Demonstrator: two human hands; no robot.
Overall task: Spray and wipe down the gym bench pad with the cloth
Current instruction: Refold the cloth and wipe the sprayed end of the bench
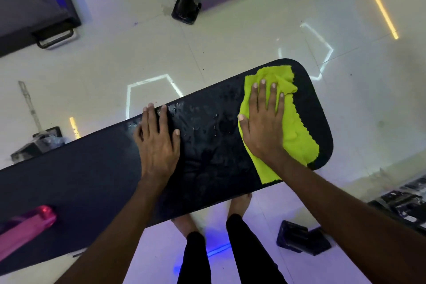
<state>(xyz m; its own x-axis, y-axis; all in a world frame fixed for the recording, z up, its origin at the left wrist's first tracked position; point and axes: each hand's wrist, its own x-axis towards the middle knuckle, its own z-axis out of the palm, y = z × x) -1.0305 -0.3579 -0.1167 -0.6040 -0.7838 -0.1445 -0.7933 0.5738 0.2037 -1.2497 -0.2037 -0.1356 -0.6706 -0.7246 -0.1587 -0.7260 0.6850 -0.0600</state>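
Two flat hands on a wet black bench pad, one pressing a yellow-green cloth.

The bench pad (207,145) runs from lower left to right of centre, beaded with droplets in its middle. The right hand (265,120) lies on the cloth (292,127) near the pad's rounded right end, fingers (262,94) straight and spread, gripping nothing. The left hand (159,140) rests palm-down on the bare surface just left of the wet patch, fingers straight. A pink bottle (27,226), blurred, lies on the pad at lower left.
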